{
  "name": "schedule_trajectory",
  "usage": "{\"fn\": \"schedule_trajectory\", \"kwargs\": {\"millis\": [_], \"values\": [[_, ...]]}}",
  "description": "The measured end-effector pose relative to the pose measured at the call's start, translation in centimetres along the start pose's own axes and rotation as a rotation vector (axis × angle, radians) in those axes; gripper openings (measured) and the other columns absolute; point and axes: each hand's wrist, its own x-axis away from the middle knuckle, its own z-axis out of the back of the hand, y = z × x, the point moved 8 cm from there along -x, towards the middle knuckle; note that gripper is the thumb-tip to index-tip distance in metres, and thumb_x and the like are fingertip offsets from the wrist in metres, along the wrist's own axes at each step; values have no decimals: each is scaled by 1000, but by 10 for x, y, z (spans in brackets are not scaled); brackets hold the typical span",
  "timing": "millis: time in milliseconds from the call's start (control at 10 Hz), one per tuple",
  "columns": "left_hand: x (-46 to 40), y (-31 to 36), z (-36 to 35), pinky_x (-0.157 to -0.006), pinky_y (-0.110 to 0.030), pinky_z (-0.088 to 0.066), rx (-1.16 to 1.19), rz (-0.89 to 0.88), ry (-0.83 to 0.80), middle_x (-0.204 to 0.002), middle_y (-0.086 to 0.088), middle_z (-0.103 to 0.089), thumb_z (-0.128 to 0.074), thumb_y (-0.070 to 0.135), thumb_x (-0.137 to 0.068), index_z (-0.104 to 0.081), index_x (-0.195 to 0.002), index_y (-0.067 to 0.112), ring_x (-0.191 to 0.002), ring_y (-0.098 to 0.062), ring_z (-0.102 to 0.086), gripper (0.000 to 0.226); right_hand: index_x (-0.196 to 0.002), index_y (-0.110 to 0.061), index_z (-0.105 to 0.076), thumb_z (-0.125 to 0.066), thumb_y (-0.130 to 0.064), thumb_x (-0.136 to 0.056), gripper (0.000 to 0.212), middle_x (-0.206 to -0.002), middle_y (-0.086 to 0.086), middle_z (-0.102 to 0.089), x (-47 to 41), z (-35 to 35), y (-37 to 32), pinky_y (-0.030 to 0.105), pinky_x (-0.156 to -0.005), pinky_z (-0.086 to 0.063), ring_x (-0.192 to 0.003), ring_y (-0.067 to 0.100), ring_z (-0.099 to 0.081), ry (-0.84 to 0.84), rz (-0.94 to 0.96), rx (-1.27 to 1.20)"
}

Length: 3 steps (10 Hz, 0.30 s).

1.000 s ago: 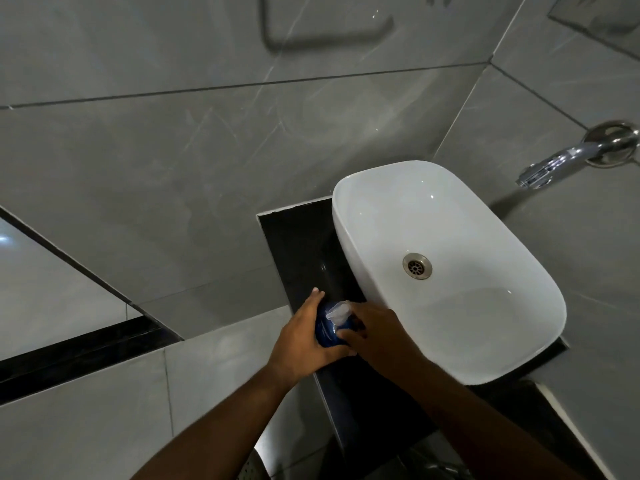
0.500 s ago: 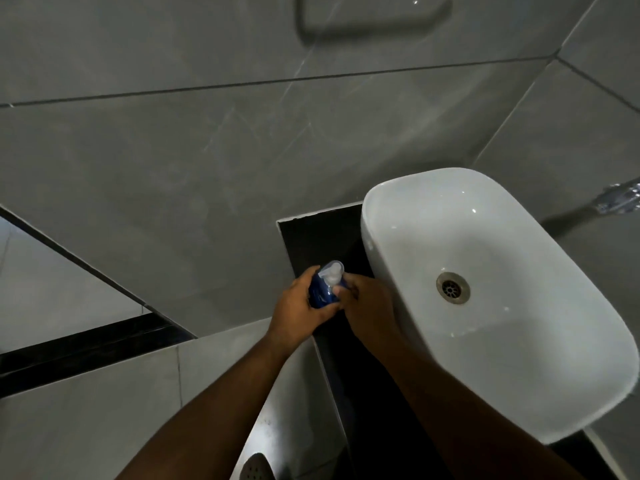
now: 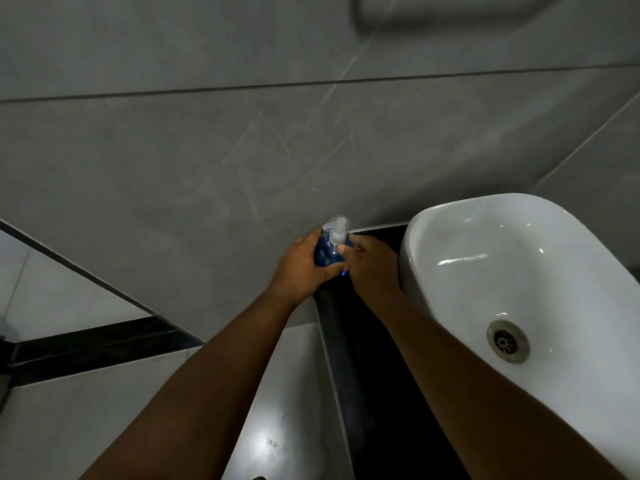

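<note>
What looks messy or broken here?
Nothing stands out. The left hand and right hand both hold the blue pump bottle, its pump in place, beside the white basin at the end of the black counter. No spill shows, and the basin looks whole.

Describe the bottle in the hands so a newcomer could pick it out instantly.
Start at the white basin; left of it a black counter runs toward the grey wall. At the counter's far corner, the left hand and right hand grip a small bottle. It is the only blue thing, with a clear pump top.
</note>
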Motion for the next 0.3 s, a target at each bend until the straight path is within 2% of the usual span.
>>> {"fn": "schedule_trajectory", "kwargs": {"millis": [100,200,300], "values": [[-10,0,5,-90,-37,-52,-17,11,-11,-119,-7,-63,-87,29,-72,-57,-129,16,-103,-19,-63,66,-98,-5,-68,-60,-15,-86,17,-96,15,-72,-10,2,-5,35,-83,-50,-88,27,-66,33,18,-57],[-13,5,16,-83,-29,-49,-136,-12,-13,-115,-3,-65,-86,38,-72,-61,-123,18,-100,-16,-61,61,-106,-3,-65,-61,-18,-87,25,-104,17,-71,-3,1,-9,42,-90,-50,-97,29,-65,0,17,-101],[-11,2,29,-76,-28,-44,-219,43,-2,-113,-2,-63,-85,54,-68,-62,-118,18,-97,-16,-57,66,-89,-16,-68,-55,-42,-88,29,-86,7,-72,2,22,-22,37,-75,-52,-85,26,-67,77,40,-183]]}}
